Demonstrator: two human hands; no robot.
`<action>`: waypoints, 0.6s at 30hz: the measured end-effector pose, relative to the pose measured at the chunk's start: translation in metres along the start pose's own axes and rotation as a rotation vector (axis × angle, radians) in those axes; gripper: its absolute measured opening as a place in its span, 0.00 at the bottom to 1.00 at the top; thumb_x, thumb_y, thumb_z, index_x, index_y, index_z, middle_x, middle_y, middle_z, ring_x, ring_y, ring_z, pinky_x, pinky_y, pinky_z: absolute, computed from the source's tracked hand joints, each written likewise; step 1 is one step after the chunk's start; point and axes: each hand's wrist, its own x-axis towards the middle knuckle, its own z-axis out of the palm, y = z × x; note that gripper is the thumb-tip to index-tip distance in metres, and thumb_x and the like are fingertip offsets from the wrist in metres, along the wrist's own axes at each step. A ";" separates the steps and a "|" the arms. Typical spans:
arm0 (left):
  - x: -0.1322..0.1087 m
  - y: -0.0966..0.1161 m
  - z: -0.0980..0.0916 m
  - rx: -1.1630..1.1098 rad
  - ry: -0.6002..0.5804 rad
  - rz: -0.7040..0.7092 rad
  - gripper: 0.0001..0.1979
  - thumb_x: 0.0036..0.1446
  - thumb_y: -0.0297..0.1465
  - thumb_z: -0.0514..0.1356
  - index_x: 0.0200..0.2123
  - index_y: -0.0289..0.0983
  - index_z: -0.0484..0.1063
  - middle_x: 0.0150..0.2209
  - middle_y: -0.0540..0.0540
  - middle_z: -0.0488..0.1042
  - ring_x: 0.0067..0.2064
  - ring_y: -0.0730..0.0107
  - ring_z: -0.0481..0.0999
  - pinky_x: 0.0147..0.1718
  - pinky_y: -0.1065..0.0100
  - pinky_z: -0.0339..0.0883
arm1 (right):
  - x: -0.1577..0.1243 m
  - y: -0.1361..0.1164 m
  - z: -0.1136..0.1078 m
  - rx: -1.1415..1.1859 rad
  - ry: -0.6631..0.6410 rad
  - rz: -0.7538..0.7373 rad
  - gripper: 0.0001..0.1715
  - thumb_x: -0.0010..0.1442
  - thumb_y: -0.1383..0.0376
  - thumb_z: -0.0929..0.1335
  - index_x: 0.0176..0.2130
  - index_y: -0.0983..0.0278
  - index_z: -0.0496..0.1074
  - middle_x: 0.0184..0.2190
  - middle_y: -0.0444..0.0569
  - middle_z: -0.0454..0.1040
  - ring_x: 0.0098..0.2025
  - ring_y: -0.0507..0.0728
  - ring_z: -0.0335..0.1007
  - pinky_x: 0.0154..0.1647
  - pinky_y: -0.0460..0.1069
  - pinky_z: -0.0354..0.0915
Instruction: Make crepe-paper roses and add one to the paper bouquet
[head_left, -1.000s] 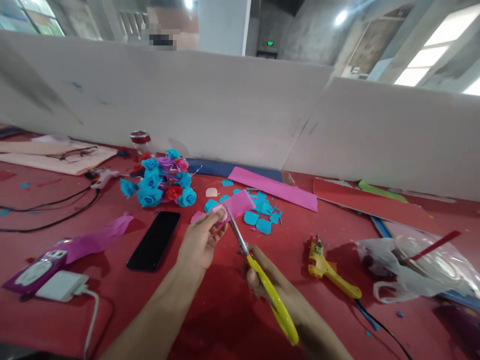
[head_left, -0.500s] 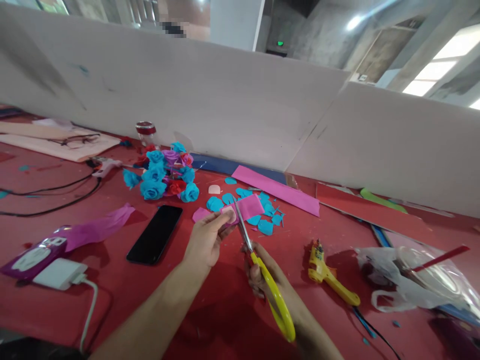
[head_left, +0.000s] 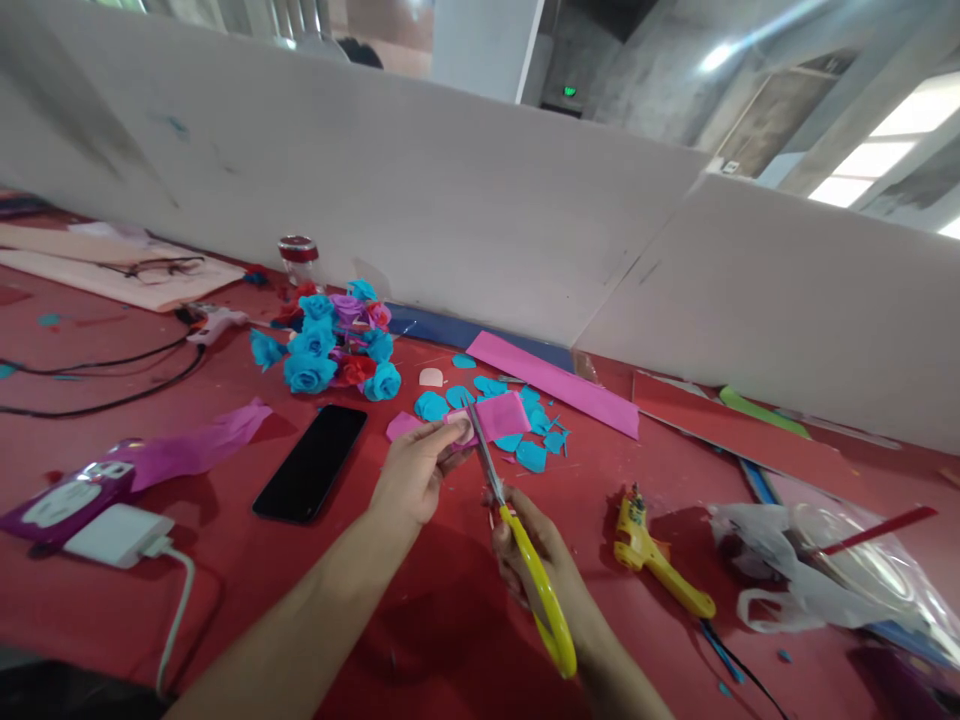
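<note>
My left hand (head_left: 411, 465) pinches a strip of pink crepe paper (head_left: 504, 416) with a small pale petal-shaped piece (head_left: 463, 430) under the thumb. Yellow-handled scissors (head_left: 536, 580) are in my right hand (head_left: 529, 545), fingers through the handles. Their blades lie across the pink paper, just right of the pale piece. Cut blue paper petals (head_left: 532, 457) are scattered on the red table behind and beside the paper. Another pale petal piece (head_left: 431, 377) lies farther back, and a pink scrap (head_left: 403, 426) shows by my left fingers.
Blue, red and purple paper roses (head_left: 311, 372) stand at the back left, near a phone (head_left: 310, 465). A yellow glue gun (head_left: 660, 565) and a plastic bag (head_left: 795, 570) lie to the right. A white charger (head_left: 120, 535) sits left; a white partition (head_left: 450, 190) borders the back.
The scissor handles have swung slightly left, and the blades sit a little more closed on the pink paper. My left hand keeps nearly the same place. The view has shifted slightly.
</note>
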 end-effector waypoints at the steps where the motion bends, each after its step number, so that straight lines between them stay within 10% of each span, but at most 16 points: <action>1: 0.001 -0.001 -0.001 -0.001 0.004 -0.007 0.07 0.39 0.25 0.70 0.26 0.32 0.78 0.27 0.47 0.79 0.31 0.72 0.78 0.35 0.71 0.74 | 0.000 0.000 0.001 -0.008 0.008 0.004 0.27 0.53 0.45 0.69 0.43 0.61 0.65 0.21 0.36 0.56 0.16 0.43 0.47 0.13 0.39 0.44; 18: 0.035 -0.019 -0.017 0.011 0.124 -0.181 0.04 0.45 0.18 0.65 0.26 0.31 0.75 0.26 0.46 0.78 0.29 0.71 0.77 0.33 0.67 0.75 | 0.009 0.003 -0.002 -0.170 0.004 0.091 0.30 0.55 0.38 0.60 0.35 0.61 0.61 0.16 0.34 0.58 0.10 0.44 0.49 0.05 0.39 0.50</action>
